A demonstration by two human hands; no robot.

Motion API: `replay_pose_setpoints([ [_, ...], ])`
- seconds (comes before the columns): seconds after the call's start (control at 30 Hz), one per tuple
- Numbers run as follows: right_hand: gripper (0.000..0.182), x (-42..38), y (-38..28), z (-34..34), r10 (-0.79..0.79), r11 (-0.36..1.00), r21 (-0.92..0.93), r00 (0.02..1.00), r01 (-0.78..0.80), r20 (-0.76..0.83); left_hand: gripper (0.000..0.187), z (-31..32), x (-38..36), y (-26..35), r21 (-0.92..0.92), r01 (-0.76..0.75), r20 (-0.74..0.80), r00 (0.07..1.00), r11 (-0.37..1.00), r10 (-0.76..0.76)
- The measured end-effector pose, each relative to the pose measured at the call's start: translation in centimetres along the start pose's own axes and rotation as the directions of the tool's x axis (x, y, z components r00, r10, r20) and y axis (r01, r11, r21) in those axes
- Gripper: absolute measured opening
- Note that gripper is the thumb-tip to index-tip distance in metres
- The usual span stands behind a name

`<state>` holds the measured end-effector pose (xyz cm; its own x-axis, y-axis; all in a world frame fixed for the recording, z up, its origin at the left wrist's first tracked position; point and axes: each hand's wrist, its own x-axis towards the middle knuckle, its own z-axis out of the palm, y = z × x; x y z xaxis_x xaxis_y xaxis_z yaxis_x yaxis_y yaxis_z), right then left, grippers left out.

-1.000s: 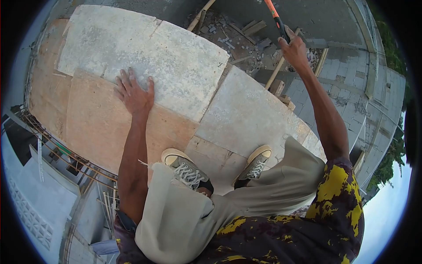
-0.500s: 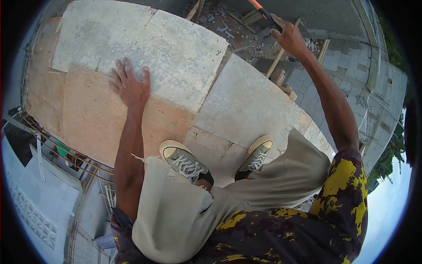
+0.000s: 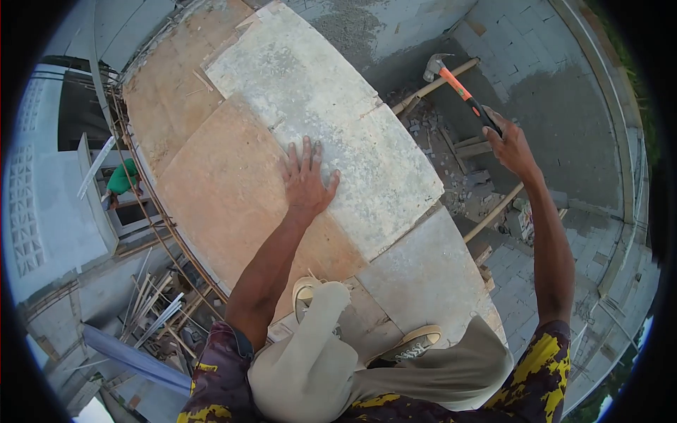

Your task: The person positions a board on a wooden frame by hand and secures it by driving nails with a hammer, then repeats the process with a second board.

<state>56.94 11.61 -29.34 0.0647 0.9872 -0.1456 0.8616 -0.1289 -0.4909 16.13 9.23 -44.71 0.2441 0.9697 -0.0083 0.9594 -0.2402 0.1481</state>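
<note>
My left hand [image 3: 308, 185] lies flat with its fingers spread, across the seam between a brownish board [image 3: 226, 176] and a pale, speckled board [image 3: 338, 120]. My right hand [image 3: 511, 146] is closed around the black grip of a claw hammer [image 3: 457, 84] with an orange shaft. The hammer's metal head points up and to the left, over the gap beyond the boards' right edge. A greyish board [image 3: 430, 268] lies in front of my shoes.
Bamboo poles [image 3: 493, 213] stick out past the boards' right edge above a lower level strewn with rubble. At the left edge run thin rods [image 3: 144, 190]. A person in green [image 3: 122, 176] is below on the left, near piled timber [image 3: 159, 303].
The view has turned and shifted, so the boards appear tilted and the whole hammer shows. My left hand remains flat on the boards, and my right hand still grips the hammer.
</note>
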Motion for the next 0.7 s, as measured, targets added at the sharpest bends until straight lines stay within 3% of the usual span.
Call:
replay_pose_setpoints([
  [0.03, 0.047, 2.8, -0.6, 0.9, -0.180, 0.982, -0.066, 0.983, 0.177, -0.044, 0.073, -0.2, 0.0, 0.0, -0.027, -0.010, 0.015, 1.000, 1.000, 0.011],
  [0.07, 0.047, 5.1, -1.2, 1.2, -0.212, 0.976, -0.070, 0.976, 0.208, -0.050, 0.073, -0.3, 0.0, 0.0, -0.055, -0.025, 0.033, 0.999, 0.998, 0.026],
  [0.13, 0.046, 8.5, -6.1, 2.2, -0.116, 0.991, -0.050, 0.989, 0.120, 0.088, 0.073, -0.4, -0.1, -0.1, -0.073, -0.015, 0.014, 1.000, 0.997, 0.016],
  [0.17, 0.046, 9.9, -9.0, 2.3, -0.135, 0.989, -0.053, 0.987, 0.140, 0.083, 0.072, -0.5, 0.0, -0.2, -0.096, -0.026, 0.011, 1.000, 0.995, 0.028],
  [0.23, 0.044, 11.9, -14.7, 2.4, -0.062, 0.996, 0.071, 0.984, 0.051, 0.167, 0.072, -0.6, -0.1, -0.3, -0.114, -0.009, 0.012, 1.000, 0.993, 0.010],
  [0.37, 0.041, 18.9, -21.4, 4.5, -0.289, 0.954, -0.040, 0.948, 0.296, 0.133, 0.070, -0.3, 0.0, -0.5, -0.172, -0.002, 0.011, 1.000, 0.985, 0.004],
  [0.47, 0.038, 23.2, -27.2, 5.9, -0.304, 0.943, -0.071, 0.931, 0.324, 0.202, 0.070, -0.2, 0.0, -0.6, -0.227, 0.013, 0.025, 1.000, 0.974, -0.007],
  [0.53, 0.036, 25.6, -30.6, 7.7, -0.571, 0.729, -0.348, 0.804, 0.589, 0.165, 0.069, -0.2, 0.1, -0.9, -0.261, 0.031, 0.030, 0.999, 0.965, -0.024],
  [0.67, 0.033, 24.8, -37.9, 10.9, -0.639, 0.666, -0.329, 0.740, 0.669, 0.210, 0.069, -0.3, 0.1, -1.2, -0.305, 0.038, 0.052, 0.998, 0.952, -0.023],
  [0.7, 0.033, 23.6, -39.3, 11.5, -0.721, 0.591, -0.308, 0.659, 0.746, 0.214, 0.068, -0.2, 0.0, -1.2, -0.305, 0.027, 0.058, 0.998, 0.952, -0.009],
])
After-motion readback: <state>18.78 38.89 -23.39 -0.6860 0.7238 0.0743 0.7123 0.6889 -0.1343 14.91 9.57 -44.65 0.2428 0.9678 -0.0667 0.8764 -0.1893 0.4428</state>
